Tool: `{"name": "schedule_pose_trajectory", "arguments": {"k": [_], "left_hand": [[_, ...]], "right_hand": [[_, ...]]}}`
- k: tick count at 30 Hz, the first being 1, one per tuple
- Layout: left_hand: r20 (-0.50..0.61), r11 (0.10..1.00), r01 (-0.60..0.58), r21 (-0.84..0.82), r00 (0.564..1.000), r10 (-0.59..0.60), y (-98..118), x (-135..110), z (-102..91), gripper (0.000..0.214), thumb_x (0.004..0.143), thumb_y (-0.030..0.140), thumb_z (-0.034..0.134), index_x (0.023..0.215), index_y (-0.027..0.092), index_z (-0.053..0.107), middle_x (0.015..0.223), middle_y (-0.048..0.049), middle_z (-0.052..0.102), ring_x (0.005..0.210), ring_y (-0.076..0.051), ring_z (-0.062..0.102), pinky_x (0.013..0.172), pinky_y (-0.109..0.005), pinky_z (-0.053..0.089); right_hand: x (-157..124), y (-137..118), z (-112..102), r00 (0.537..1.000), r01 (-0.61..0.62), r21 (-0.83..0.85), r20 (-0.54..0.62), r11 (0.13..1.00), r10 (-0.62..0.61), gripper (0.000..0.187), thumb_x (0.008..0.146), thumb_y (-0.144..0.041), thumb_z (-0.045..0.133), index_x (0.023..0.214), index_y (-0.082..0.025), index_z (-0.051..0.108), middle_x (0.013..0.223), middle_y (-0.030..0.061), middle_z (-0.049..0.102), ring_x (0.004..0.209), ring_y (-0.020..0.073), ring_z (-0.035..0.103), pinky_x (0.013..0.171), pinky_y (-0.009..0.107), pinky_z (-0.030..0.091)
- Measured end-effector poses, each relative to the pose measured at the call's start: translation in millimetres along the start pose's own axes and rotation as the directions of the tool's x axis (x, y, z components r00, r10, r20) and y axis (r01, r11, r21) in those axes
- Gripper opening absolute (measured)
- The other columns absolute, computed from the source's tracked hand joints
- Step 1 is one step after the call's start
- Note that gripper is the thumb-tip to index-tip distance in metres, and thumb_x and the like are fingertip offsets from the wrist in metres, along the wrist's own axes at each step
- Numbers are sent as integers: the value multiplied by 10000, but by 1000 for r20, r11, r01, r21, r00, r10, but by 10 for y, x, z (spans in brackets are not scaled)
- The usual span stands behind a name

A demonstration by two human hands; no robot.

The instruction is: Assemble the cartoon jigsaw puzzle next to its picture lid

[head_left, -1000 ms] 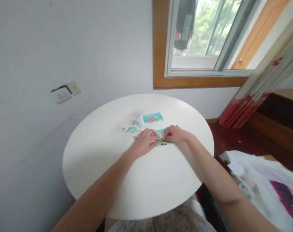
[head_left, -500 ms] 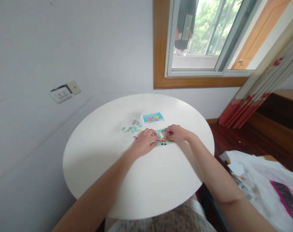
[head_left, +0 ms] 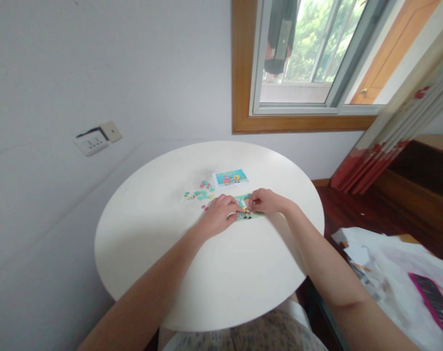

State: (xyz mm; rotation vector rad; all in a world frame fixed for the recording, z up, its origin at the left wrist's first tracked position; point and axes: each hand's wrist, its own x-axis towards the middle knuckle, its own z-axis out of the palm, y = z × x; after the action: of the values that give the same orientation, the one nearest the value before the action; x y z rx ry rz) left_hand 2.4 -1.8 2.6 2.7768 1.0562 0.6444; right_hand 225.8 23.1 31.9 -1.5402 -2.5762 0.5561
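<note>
A partly assembled jigsaw puzzle (head_left: pixel 247 213), green with cartoon figures, lies flat on the white round table (head_left: pixel 221 282). My left hand (head_left: pixel 221 213) rests over its left side, fingers stretched out and loosely apart, the tips touching it. Above the right part, my right hand (head_left: pixel 264 201) is closed in a pinch on a small puzzle piece, mostly hidden by the fingers. Loose puzzle pieces (head_left: pixel 202 195), teal, pink and yellow, are scattered left of the puzzle. One pink piece (head_left: pixel 204 207) lies close to my left hand's fingers.
Behind the puzzle lies a flat box or card with a cartoon picture (head_left: pixel 231 178). A wall socket (head_left: pixel 92 141) is at left, a window (head_left: pixel 301 53) behind the table. To the right, a phone with a pink case (head_left: pixel 433 300) rests on white sheets (head_left: pixel 393 253) beside the table.
Both hands stay in nearly the same place over the puzzle. The view has shifted very slightly; the loose pieces and the picture box look unmoved.
</note>
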Motion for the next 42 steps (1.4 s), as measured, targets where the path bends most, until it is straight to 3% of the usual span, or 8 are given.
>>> {"name": "schedule_pose_trajectory", "arguments": {"k": [15, 31, 37, 42], "left_hand": [[-2, 1000, 6, -16, 1000, -6, 1, 5, 2, 230, 863, 220, 565, 1064, 284, 656, 1018, -35, 601, 1019, -212, 488, 908, -370, 393], [-52, 997, 67, -33, 996, -68, -38, 0, -5, 191, 886, 234, 526, 1053, 232, 618, 1020, -43, 603, 1010, -212, 499, 918, -364, 386], [-36, 998, 38, -41, 999, -40, -60, -9, -15, 170, 886, 244, 539, 1003, 258, 661, 1001, -30, 592, 998, -201, 491, 906, -351, 384], [-12, 998, 48, -42, 999, -48, 17, 1, 1, 204, 840, 316, 615, 1035, 269, 650, 1027, -34, 584, 1029, -217, 480, 915, -372, 385]], "right_hand": [[-1, 42, 3, 1000, 23, 38, 12, 999, -23, 225, 730, -334, 628, 885, -209, 734, 843, 28, 699, 726, 138, 564, 664, 209, 371], [39, 181, 31, 998, 58, 93, 2, 994, -59, 271, 751, -190, 512, 888, -164, 744, 792, 36, 687, 682, 123, 533, 663, 204, 379], [5, 150, 16, 997, 71, 177, 21, 982, -76, 278, 723, -276, 603, 937, -178, 751, 761, 18, 655, 658, 115, 503, 614, 201, 364], [-20, 73, -6, 997, 66, 117, 32, 991, -70, 307, 687, -317, 671, 964, -206, 745, 697, 1, 597, 621, 105, 471, 573, 199, 328]]}}
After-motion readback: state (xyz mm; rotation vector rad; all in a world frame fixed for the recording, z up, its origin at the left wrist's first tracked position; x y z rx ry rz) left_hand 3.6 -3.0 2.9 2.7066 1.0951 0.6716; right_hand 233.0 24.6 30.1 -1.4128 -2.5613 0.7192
